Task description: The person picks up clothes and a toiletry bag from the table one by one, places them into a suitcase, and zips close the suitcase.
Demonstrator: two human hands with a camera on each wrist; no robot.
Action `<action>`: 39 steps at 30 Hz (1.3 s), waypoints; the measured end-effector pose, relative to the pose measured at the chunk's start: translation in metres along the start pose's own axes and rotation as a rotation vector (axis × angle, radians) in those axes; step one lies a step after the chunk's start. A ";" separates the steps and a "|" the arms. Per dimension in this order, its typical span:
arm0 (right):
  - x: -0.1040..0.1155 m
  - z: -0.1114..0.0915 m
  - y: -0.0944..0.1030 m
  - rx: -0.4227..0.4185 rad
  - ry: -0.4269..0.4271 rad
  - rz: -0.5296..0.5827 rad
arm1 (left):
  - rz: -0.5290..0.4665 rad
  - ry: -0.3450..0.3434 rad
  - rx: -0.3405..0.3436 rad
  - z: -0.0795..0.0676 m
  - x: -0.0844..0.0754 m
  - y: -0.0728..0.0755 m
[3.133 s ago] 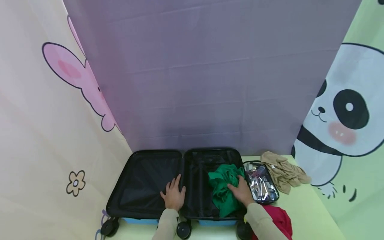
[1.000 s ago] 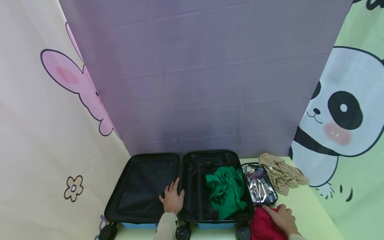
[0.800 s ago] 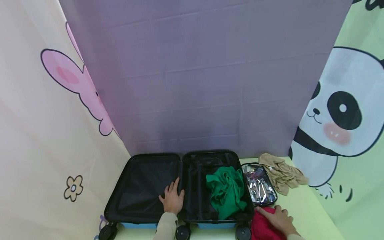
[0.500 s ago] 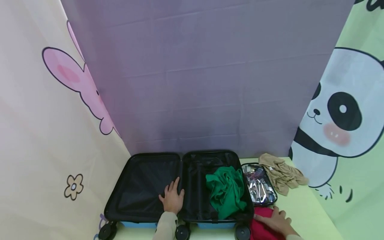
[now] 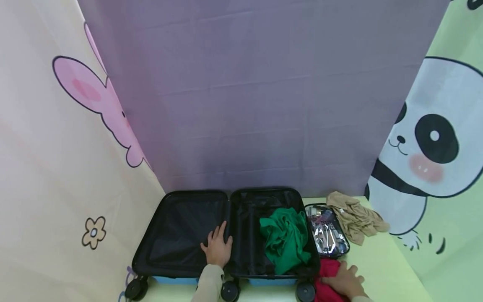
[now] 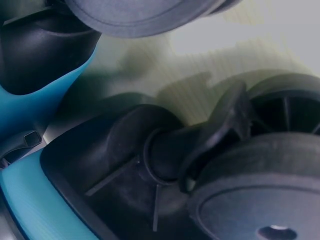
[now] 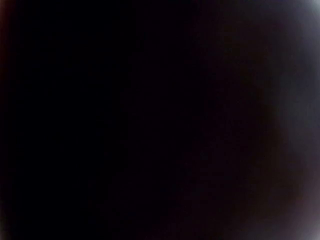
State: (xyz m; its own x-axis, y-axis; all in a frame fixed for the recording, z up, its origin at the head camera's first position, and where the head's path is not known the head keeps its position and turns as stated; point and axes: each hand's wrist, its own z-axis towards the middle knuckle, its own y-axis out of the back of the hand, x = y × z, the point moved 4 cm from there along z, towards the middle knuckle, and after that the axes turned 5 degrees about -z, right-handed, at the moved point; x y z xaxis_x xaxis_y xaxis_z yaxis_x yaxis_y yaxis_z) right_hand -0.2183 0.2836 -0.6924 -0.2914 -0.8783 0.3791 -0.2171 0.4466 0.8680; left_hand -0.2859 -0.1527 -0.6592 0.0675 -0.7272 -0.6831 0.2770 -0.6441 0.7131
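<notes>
An open suitcase [image 5: 173, 239] lies spread out, black inside, with blue shell edges showing at the front. My left hand [image 5: 219, 250] rests at the inner edge of its left half, fingers spread. A crumpled green cloth [image 5: 285, 239] lies in the right half. Just right of the suitcase, my right hand [image 5: 345, 282] lies over a red cloth [image 5: 328, 291], fingers apart and thumb across the fabric. Part of the red cloth is hidden under that hand. The left wrist view shows the suitcase's black wheel [image 6: 255, 200] and blue shell [image 6: 45, 200]; the right wrist view is nearly black.
A clear-topped zip pouch [image 5: 328, 230] with small items inside stands against the suitcase's right side. Behind it is a crumpled beige cloth [image 5: 356, 218]. Several wheels, including a front wheel [image 5: 230, 290], jut toward me over the pale table [image 5: 392, 268]. A purple backdrop [image 5: 234, 105] rises behind.
My right hand has left the green cloth, moved right and toward me onto the red cloth, then slid a little left and nearer over it. My left hand stays in place.
</notes>
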 end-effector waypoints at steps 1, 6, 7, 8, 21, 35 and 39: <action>0.000 0.001 -0.001 -0.001 0.000 0.004 | -0.001 -0.002 -0.002 0.000 0.000 0.000; 0.001 0.003 -0.003 0.011 -0.010 0.032 | -0.003 -0.006 -0.003 0.001 0.000 0.001; 0.001 0.003 -0.003 0.013 -0.011 0.036 | -0.002 -0.005 -0.003 0.002 0.000 0.001; 0.001 0.003 -0.004 0.013 -0.012 0.039 | -0.002 -0.005 -0.002 0.002 0.000 0.001; 0.005 0.009 -0.004 -0.057 0.069 0.044 | 0.007 0.008 0.002 0.004 0.001 0.001; -0.002 0.014 -0.006 -0.049 0.063 0.089 | 0.011 0.013 0.001 0.005 0.001 0.000; -0.005 0.012 -0.005 -0.019 0.048 0.092 | 0.003 0.014 -0.001 0.003 0.002 -0.002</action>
State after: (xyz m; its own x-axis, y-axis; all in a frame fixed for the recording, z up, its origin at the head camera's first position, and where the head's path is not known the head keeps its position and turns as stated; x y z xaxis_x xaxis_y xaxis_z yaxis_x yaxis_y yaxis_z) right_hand -0.2273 0.2874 -0.7025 -0.2641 -0.8412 0.4718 -0.1740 0.5227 0.8346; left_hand -0.2895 -0.1536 -0.6612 0.0815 -0.7256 -0.6833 0.2775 -0.6419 0.7148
